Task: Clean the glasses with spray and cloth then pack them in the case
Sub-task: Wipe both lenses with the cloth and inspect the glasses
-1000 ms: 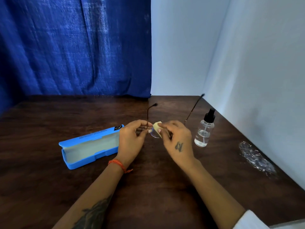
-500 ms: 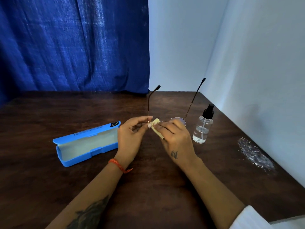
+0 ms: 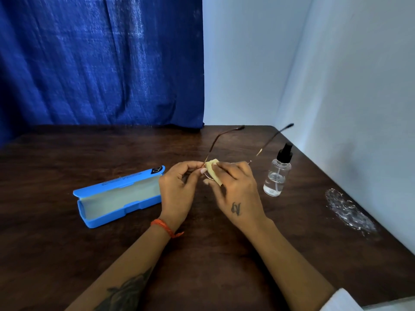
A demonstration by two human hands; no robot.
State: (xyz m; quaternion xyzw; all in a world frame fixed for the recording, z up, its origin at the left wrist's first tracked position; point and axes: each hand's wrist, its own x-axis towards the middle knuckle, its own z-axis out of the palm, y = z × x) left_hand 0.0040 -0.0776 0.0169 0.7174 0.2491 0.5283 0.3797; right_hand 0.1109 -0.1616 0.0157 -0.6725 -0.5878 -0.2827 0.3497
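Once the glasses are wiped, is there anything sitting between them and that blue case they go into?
Nothing visible does. The glasses are held above the table, and the open case lies just beside the left hand, its inside bare. The spray bottle stands on the other side.

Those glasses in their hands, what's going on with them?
A person is cleaning them. The left hand pinches the glasses at the frame, temples pointing away, while the right hand rubs a small yellow cloth over one lens. A spray bottle stands upright to the right on the table. The blue case lies open to the left, nothing in it yet.
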